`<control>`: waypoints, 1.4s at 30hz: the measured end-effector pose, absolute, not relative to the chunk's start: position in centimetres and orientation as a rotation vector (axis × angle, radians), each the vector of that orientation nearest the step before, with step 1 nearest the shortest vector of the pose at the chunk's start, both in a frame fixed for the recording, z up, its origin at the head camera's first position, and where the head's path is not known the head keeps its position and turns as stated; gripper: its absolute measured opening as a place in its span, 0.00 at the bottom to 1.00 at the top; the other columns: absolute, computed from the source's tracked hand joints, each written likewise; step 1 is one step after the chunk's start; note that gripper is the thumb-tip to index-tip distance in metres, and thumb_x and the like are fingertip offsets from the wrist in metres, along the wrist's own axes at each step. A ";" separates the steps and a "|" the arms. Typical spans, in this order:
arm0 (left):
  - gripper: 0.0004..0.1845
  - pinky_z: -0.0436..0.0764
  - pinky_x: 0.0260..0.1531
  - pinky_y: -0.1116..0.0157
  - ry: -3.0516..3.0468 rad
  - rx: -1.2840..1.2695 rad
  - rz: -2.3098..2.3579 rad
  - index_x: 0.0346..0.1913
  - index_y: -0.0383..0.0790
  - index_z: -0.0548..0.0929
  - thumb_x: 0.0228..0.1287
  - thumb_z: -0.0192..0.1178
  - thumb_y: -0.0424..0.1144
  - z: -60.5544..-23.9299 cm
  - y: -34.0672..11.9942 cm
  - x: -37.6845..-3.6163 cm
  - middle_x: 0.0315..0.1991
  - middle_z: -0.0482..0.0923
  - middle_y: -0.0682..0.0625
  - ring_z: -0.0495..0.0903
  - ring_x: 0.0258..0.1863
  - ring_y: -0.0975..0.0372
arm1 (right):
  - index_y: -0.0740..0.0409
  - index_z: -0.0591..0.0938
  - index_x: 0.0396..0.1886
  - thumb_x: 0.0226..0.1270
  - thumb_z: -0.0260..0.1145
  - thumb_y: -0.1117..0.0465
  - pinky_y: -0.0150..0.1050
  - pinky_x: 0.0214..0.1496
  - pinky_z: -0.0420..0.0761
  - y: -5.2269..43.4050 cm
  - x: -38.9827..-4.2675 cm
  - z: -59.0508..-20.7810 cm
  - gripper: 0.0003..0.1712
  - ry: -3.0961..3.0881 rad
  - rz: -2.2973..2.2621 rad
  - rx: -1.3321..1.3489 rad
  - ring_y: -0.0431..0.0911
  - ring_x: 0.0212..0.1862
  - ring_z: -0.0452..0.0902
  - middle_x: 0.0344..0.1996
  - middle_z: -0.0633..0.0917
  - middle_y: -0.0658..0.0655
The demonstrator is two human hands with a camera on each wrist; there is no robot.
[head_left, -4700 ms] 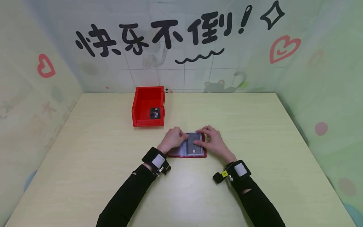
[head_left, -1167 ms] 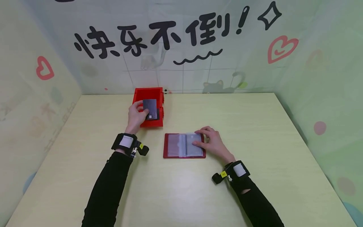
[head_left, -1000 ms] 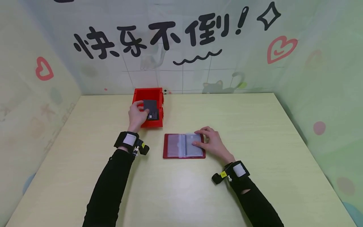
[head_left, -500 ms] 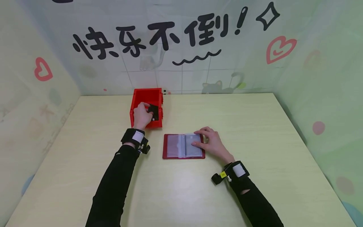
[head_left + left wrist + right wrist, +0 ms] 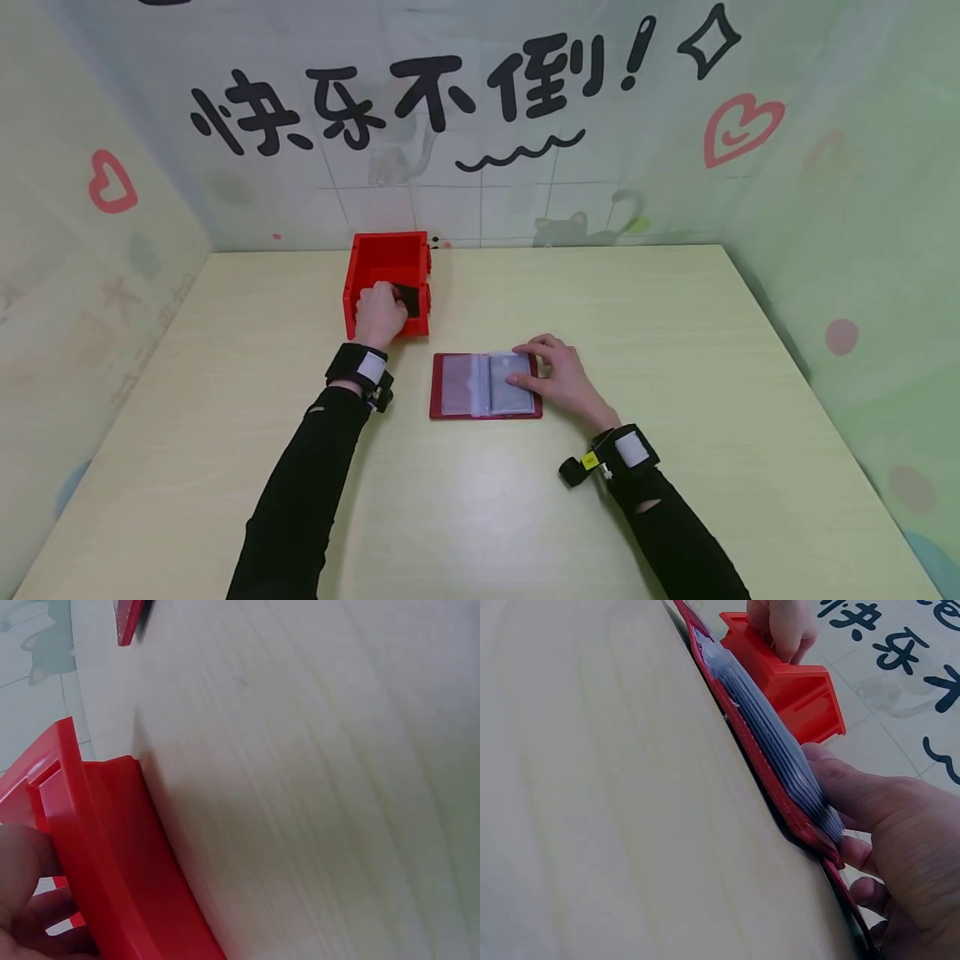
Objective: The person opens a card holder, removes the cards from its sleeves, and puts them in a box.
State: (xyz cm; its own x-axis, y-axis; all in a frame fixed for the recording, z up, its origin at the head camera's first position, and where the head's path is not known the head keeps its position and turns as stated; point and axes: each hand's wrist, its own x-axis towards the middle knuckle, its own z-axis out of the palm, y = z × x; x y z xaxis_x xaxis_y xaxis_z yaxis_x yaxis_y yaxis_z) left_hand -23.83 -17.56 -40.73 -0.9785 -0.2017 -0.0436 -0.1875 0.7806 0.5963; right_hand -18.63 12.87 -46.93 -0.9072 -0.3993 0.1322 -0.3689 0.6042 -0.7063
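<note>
Nearest the person, both forearms in black sleeves (image 5: 300, 492) reach out over the pale wooden table (image 5: 480, 517), each wrist carrying a black strap with a small camera.

The right hand (image 5: 558, 379) lies on the right-hand page of an open red card holder (image 5: 485, 386). Fingers are straight and spread, tips pressing flat on the clear plastic sleeves; nothing is pinched. In the right wrist view the card holder (image 5: 772, 750) shows edge-on: red cover flat on the table, a stack of clear pockets above it, and the right hand's fingers (image 5: 855, 799) laid over the near end of that stack.

The holder sits mid-table, just in front of the person, its left page uncovered.

Further out and to the left stands a red plastic bin (image 5: 387, 283), near the holder but not touching it. The left hand (image 5: 378, 312) reaches over the bin's low front wall, fingers curled inward around a dark card (image 5: 407, 298), which lies inside the bin toward its right side. Grip probably a pinch; the head view is too small to settle whether the card already rests on the bin floor. The left wrist view gives only the bin's outer wall (image 5: 112, 862) and part of the hand behind it, blurred.

Behind the table: a pastel wall with large black characters (image 5: 397, 92) and red hearts.
</note>
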 end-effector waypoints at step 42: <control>0.27 0.76 0.38 0.68 -3.091 -0.578 -1.352 0.60 0.38 0.74 0.59 0.72 0.38 -42.1 -14.2 -17.1 0.39 0.76 0.45 0.74 0.37 0.58 | 0.58 0.85 0.53 0.57 0.78 0.52 0.39 0.45 0.66 12.6 -19.2 -45.7 0.26 2.784 -1.114 -0.717 0.50 0.44 0.70 0.47 0.79 0.58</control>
